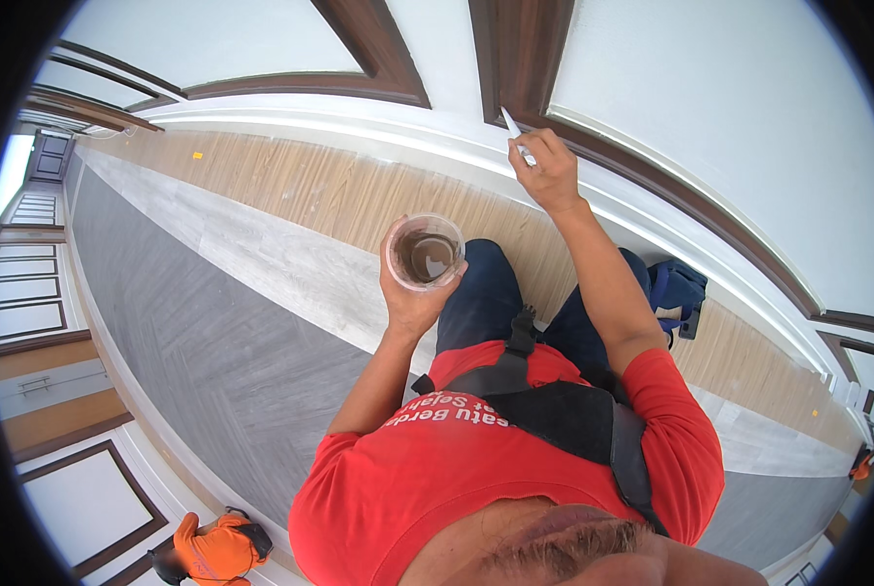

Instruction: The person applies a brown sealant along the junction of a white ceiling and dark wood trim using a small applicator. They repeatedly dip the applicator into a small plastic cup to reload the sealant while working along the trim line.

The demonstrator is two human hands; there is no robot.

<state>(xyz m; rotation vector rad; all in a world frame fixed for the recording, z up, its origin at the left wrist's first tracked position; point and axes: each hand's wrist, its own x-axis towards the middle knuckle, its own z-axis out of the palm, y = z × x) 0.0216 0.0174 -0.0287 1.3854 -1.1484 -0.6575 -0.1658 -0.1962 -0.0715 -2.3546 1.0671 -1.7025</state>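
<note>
My left hand (412, 305) is wrapped round a clear plastic cup (394, 266) in front of my left thigh. Brown liquid (419, 256), looking like paint, lies in it, and brown smears mark its inner wall. Up at the wall, my right hand (549, 171) pinches a slim white pointed tool (511, 123); I cannot make out whether it is a brush. Its narrow end is at the lower corner of a dark brown moulding frame (527, 68) on the white wall. Whether the end touches the moulding is hard to tell.
Below the moulding runs a white skirting (398, 146). A dark blue bag (679, 293) sits on the floor by my right knee. Grey wood-look flooring (192, 303) stretches to the left. A person in orange (222, 549) is across the corridor, lower left.
</note>
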